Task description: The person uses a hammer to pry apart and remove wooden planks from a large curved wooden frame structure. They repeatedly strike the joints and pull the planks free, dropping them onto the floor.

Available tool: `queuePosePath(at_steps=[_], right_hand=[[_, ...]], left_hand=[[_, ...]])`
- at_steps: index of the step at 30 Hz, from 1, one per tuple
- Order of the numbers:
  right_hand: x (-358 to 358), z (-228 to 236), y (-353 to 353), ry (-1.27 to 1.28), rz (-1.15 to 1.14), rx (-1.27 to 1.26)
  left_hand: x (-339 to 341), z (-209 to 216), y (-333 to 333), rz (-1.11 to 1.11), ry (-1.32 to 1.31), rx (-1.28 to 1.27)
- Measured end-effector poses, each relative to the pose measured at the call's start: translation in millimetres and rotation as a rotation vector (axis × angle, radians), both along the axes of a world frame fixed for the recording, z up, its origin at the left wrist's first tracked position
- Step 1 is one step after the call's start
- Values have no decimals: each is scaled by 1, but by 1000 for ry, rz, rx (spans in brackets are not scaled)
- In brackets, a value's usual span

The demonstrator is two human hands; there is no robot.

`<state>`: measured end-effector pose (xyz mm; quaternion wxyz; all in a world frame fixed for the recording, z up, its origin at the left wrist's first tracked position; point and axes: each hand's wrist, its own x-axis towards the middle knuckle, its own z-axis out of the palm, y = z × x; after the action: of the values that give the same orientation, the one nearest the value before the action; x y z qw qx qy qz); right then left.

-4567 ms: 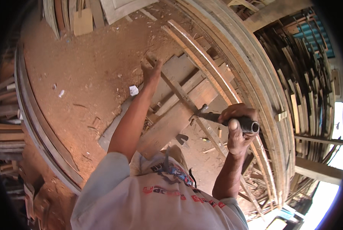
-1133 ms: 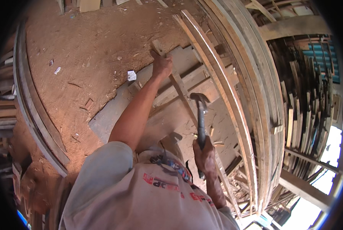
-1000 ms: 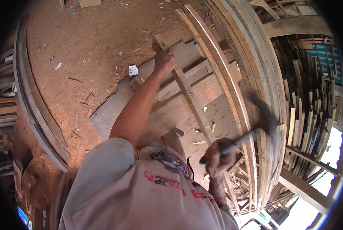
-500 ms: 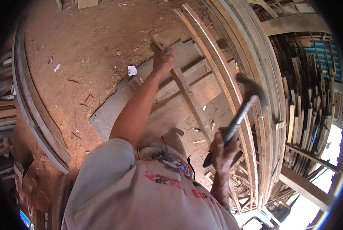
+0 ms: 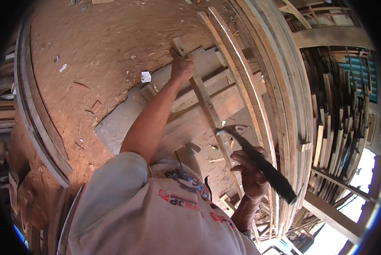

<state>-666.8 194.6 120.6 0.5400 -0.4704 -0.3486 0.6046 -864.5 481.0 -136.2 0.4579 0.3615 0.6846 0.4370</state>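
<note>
My left hand (image 5: 182, 68) is wrapped round the far end of a narrow wooden batten (image 5: 204, 102). The batten slants toward me, crossing a low platform of boards (image 5: 186, 127). In my right hand (image 5: 251, 178), to the right of the batten's near part, is a claw hammer (image 5: 258, 158), blurred by motion. Its handle lies loosely across the fingers, some of them partly extended. The metal head points left, over the batten as seen from above; whether they touch I cannot tell.
Long planks (image 5: 279, 85) run along the right, one with a white edge. Beyond them many wood strips (image 5: 331, 123) lean upright. More curved-looking planks (image 5: 37, 102) lie at the left. Scraps and a white paper piece (image 5: 145, 77) lie on the dirt floor (image 5: 101, 55).
The hammer has swung round: its head went from upper right to the left, above the batten, and its handle end now points lower right. My left hand keeps its grip.
</note>
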Motion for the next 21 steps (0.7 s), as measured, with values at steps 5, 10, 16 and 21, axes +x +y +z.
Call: queuePosePath(at_steps=[5, 10, 16, 21], right_hand=[[1, 16, 4, -732, 121, -99], [-3, 11, 38, -735, -296, 384], [-33, 27, 102, -394, -278, 501], [-81, 26, 154, -680, -256, 381]], left_hand=[[-2, -60, 13, -140, 76, 35], [0, -48, 15, -129, -189, -26], [-4, 5, -4, -80, -7, 18], [-3, 8, -5, -47, -139, -34]])
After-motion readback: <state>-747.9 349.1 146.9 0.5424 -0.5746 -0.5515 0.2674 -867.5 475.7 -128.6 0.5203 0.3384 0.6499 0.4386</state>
